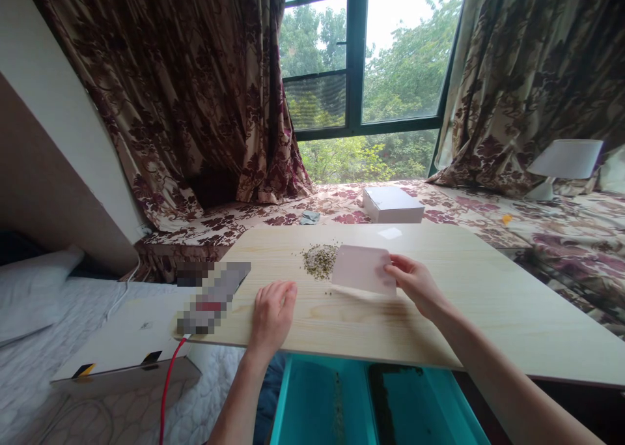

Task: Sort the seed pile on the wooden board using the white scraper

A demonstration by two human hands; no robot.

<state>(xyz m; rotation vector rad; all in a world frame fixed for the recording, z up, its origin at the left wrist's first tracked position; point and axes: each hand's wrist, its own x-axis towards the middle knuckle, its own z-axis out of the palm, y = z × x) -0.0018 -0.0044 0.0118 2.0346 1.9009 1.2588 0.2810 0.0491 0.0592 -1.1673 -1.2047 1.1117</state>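
My right hand (pixel 410 282) pinches the right edge of a thin, pale translucent plastic sheet (pixel 364 269) and holds it tilted over the wooden tabletop (pixel 342 328). The sheet's left edge is at a loose pile of small greenish-brown seeds or grains (pixel 318 261), and a few stray grains lie nearer me. Left of the sheet, my left hand (pixel 274 315) rests knuckles-up on the table with its fingers curled in. I see nothing in it. Below the table's front edge is a turquoise divided bin (pixel 317 399), with grains in its left compartment and dark material along the right one.
A blurred-out device (pixel 215 298) with a red cable (pixel 168 380) lies at the table's left end. Behind the table are a white box (pixel 393 204), a grey cloth (pixel 309 217) and a lamp (pixel 566 161). A white carton (pixel 122 341) stands on the bed.
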